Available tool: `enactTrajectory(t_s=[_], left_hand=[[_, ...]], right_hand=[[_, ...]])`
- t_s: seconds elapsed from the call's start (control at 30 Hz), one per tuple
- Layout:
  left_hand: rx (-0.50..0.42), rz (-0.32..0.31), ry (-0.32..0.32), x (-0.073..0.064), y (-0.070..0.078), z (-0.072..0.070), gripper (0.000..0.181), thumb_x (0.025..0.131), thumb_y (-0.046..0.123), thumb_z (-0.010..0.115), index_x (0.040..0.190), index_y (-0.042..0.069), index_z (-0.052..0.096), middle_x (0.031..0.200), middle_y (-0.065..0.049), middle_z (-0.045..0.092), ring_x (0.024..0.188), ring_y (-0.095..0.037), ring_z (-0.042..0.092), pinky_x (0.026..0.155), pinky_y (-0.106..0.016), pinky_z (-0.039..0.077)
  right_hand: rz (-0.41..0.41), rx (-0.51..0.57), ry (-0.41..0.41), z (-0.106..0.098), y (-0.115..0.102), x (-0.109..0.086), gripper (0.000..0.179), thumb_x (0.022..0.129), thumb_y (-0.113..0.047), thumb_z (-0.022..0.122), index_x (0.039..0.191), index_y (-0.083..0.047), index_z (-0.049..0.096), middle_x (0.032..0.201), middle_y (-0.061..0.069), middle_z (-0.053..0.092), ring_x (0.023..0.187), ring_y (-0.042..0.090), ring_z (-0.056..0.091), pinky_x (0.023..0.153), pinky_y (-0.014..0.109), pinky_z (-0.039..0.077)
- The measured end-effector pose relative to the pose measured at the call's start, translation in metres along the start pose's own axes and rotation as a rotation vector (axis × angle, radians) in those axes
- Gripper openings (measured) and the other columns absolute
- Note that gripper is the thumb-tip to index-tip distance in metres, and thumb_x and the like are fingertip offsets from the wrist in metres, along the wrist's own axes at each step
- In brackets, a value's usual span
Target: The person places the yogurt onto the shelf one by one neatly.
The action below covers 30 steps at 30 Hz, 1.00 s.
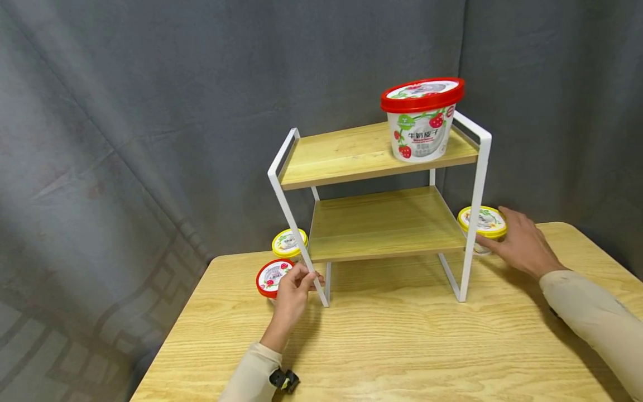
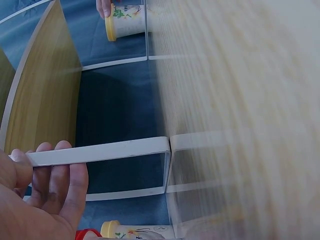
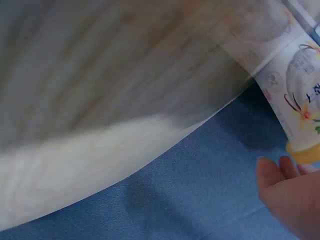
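A two-tier wooden shelf (image 1: 387, 223) with a white metal frame stands on the table. My left hand (image 1: 293, 296) grips its front left leg (image 2: 115, 150) low down, thumb on one side and fingers on the other. At the shelf's right, my right hand (image 1: 524, 245) holds a yellow-lidded tub (image 1: 482, 221) by the lid, thumb in front and fingers round the far side. That tub stands upright behind the right leg, partly hidden by it. In the right wrist view its printed side (image 3: 300, 90) shows beside the hand.
A large red-lidded tub (image 1: 422, 120) stands on the upper board's right end. Left of the shelf are a smaller red-lidded tub (image 1: 273, 275), close by the left hand, and another yellow-lidded tub (image 1: 289, 242) behind it. A grey curtain (image 1: 201, 111) hangs behind the table (image 1: 392, 346).
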<state>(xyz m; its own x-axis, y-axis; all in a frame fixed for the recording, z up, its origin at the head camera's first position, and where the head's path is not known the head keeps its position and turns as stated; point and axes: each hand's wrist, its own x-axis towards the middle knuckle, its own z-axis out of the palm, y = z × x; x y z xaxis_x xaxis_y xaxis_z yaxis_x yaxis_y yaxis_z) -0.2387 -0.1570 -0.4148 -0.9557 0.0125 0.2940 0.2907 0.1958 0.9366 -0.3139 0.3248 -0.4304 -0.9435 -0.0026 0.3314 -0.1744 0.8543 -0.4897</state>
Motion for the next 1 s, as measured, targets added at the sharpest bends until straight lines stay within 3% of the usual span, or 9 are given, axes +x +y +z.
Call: enactTrajectory(t_s=[0.17, 0.47, 0.6, 1.0], left_hand=[[0.005, 0.006, -0.002, -0.001, 0.0, 0.0, 0.013, 0.098, -0.001, 0.056, 0.092, -0.012, 0.056, 0.095, -0.033, 0.069, 0.084, -0.027, 0.074, 0.075, -0.029, 0.061], [0.026, 0.009, 0.005, 0.0, 0.0, 0.0, 0.011, 0.098, -0.002, 0.056, 0.091, -0.01, 0.057, 0.094, -0.032, 0.07, 0.088, -0.045, 0.072, 0.073, -0.029, 0.061], [0.017, 0.017, 0.001, 0.0, 0.0, 0.0, 0.012, 0.098, -0.002, 0.055, 0.091, -0.011, 0.056, 0.095, -0.032, 0.069, 0.087, -0.037, 0.073, 0.076, -0.035, 0.062], [0.025, 0.045, -0.005, -0.001, -0.001, 0.0, 0.013, 0.098, -0.001, 0.056, 0.091, -0.011, 0.056, 0.095, -0.032, 0.069, 0.084, -0.022, 0.074, 0.076, -0.036, 0.062]], right_hand=[[0.02, -0.002, -0.021, 0.003, 0.001, 0.005, 0.1, 0.091, -0.051, 0.064, 0.152, 0.012, 0.015, 0.139, 0.044, 0.031, 0.124, 0.061, 0.032, 0.099, 0.074, 0.029], [0.029, 0.004, -0.022, 0.001, 0.002, 0.007, 0.102, 0.09, -0.051, 0.066, 0.151, 0.012, 0.015, 0.137, 0.045, 0.035, 0.121, 0.059, 0.038, 0.095, 0.072, 0.033], [0.04, -0.007, -0.043, -0.001, 0.0, 0.005, 0.104, 0.09, -0.055, 0.065, 0.152, 0.011, 0.014, 0.139, 0.043, 0.034, 0.121, 0.058, 0.039, 0.095, 0.073, 0.033], [0.051, -0.049, -0.063, -0.007, -0.004, -0.013, 0.105, 0.089, -0.063, 0.062, 0.15, 0.012, 0.019, 0.137, 0.04, 0.036, 0.115, 0.057, 0.044, 0.088, 0.072, 0.039]])
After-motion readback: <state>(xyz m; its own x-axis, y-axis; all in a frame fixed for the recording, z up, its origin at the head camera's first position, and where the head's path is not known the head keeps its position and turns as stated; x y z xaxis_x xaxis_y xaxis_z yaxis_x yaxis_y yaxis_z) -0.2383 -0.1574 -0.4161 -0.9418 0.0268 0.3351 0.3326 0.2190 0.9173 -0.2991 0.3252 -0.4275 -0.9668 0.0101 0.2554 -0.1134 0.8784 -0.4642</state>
